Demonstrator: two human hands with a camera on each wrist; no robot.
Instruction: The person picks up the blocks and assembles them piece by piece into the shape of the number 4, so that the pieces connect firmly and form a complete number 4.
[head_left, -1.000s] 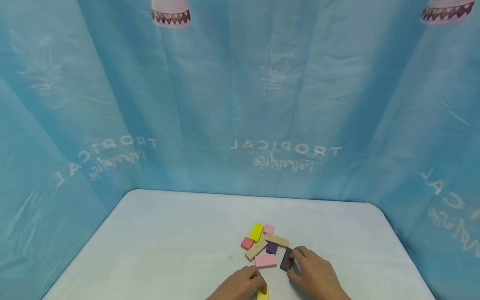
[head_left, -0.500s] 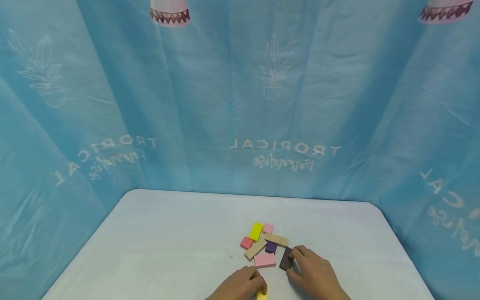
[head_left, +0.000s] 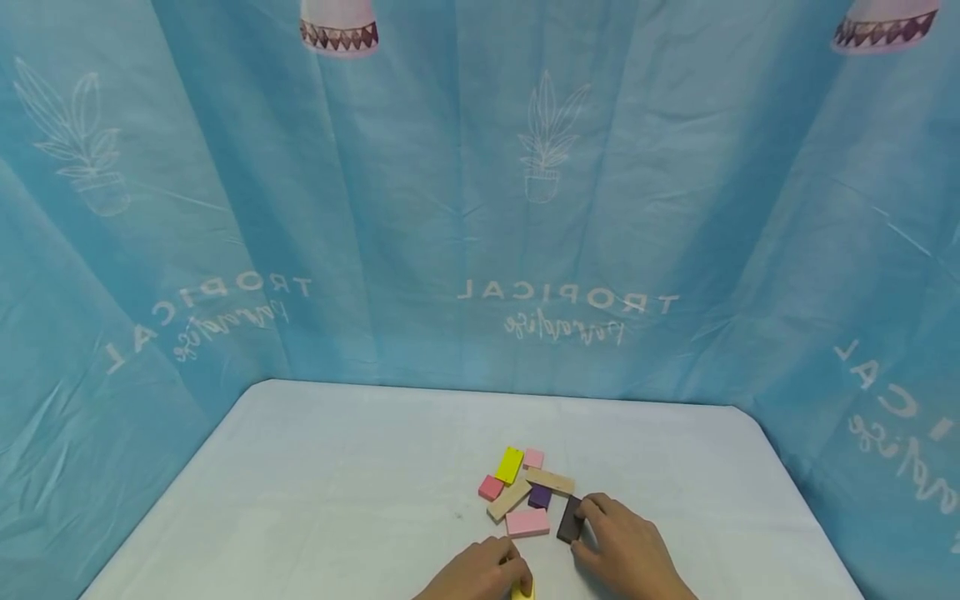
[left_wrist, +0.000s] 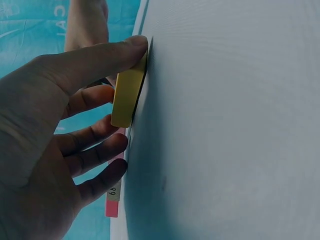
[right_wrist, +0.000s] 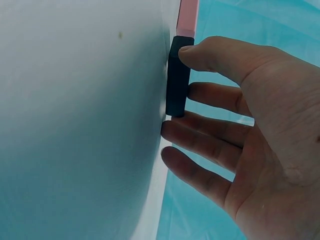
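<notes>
Low in the head view, my left hand (head_left: 510, 572) pinches a yellow block (head_left: 522, 592) that lies flat on the white table (head_left: 337, 483), half cut off by the frame edge. In the left wrist view the left hand (left_wrist: 122, 70) has its thumb on one edge of the yellow block (left_wrist: 127, 95) and its fingers curled beside the other. My right hand (head_left: 587, 522) grips a dark brown block (head_left: 570, 518) at the right of the block cluster. The right wrist view shows the right hand (right_wrist: 187, 72) with thumb and fingers on opposite ends of that dark brown block (right_wrist: 177, 85).
Several flat blocks lie clustered just beyond my hands: a yellow one (head_left: 510, 465), a small pink one (head_left: 533, 458), two tan bars (head_left: 551, 481), a purple one (head_left: 539, 497), a red-pink one (head_left: 491, 487) and a long pink one (head_left: 527, 522). A blue printed curtain (head_left: 480, 208) surrounds the table.
Both hands stay on their blocks. The view has shifted slightly, so less of the yellow block under the left hand shows.
</notes>
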